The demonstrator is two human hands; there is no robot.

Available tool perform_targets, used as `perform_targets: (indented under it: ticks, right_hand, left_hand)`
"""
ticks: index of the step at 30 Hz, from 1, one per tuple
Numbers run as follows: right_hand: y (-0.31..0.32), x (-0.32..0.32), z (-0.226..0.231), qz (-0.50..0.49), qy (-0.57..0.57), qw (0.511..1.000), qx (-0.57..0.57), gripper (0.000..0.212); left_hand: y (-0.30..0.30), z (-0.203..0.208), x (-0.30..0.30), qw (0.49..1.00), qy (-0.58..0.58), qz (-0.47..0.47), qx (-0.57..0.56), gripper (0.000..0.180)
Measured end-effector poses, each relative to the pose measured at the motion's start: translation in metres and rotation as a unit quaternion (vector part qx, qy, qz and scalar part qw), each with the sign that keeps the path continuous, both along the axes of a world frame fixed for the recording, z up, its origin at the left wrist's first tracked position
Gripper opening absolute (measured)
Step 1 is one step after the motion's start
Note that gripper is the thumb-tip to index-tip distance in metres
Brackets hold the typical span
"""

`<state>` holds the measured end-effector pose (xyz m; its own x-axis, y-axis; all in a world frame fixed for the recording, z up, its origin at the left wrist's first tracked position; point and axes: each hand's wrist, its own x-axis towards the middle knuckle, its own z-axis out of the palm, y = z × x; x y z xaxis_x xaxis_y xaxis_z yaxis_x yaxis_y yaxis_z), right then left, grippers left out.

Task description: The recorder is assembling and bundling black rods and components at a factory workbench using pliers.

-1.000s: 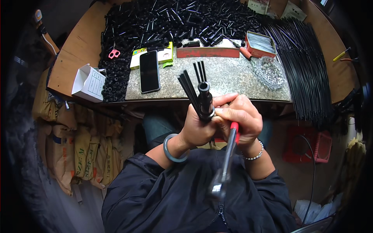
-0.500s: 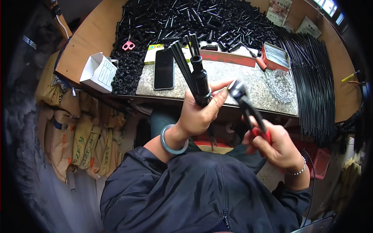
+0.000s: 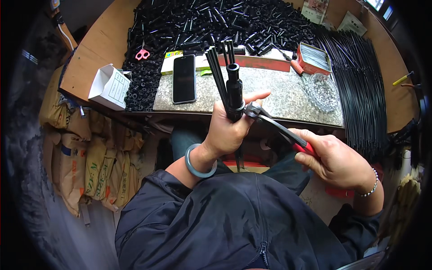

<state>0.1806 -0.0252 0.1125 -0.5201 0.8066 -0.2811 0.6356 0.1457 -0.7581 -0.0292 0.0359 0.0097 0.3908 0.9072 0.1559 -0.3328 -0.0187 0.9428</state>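
Note:
My left hand (image 3: 226,136) is closed round a black stepped plastic tube (image 3: 234,92), held upright. Several thin black rods (image 3: 216,74) rise beside the tube from the same grip, and their lower ends show beneath the hand. The left index finger points out to the right. In my right hand (image 3: 330,157) are pincers (image 3: 274,124) with red handles, gripped with the fingers wrapped round. Their metal head lies against the lower part of the tube, by my left thumb. Whether the jaws bite on anything is too small to make out.
A large heap of black tubes (image 3: 211,22) covers the back of the bench. A phone (image 3: 184,78), pink scissors (image 3: 142,54) and a white box (image 3: 110,86) lie left. Right are a red tin (image 3: 313,58), a glass dish (image 3: 322,92) and long black rods (image 3: 360,85).
My right hand has swung the pincers down and left, so their head now meets the tube's lower part; the hand itself is farther right. My left hand keeps its hold, nearly still.

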Motion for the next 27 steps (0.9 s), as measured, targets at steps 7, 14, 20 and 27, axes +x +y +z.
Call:
perform_targets:
  ticks: [7,14,20,27]
  right_hand:
    - [0.003,0.0,0.005,-0.02,-0.041,0.993,-0.106,0.02]
    - [-0.005,-0.005,-0.042,-0.05,0.131,0.987,-0.079,0.028]
    - [-0.003,-0.003,-0.023,-0.044,0.076,0.995,-0.052,0.027]
    - [-0.006,-0.012,0.01,-0.06,-0.039,0.994,-0.082,0.026]
  left_hand:
    - [0.016,-0.013,-0.005,0.97,0.091,0.039,0.223,0.035]
    - [0.007,-0.001,0.0,0.999,-0.019,-0.009,0.041,0.032]
    - [0.005,0.0,-0.002,0.998,0.014,0.007,0.055,0.031]
    - [0.01,0.006,-0.012,0.966,0.147,0.026,0.211,0.034]
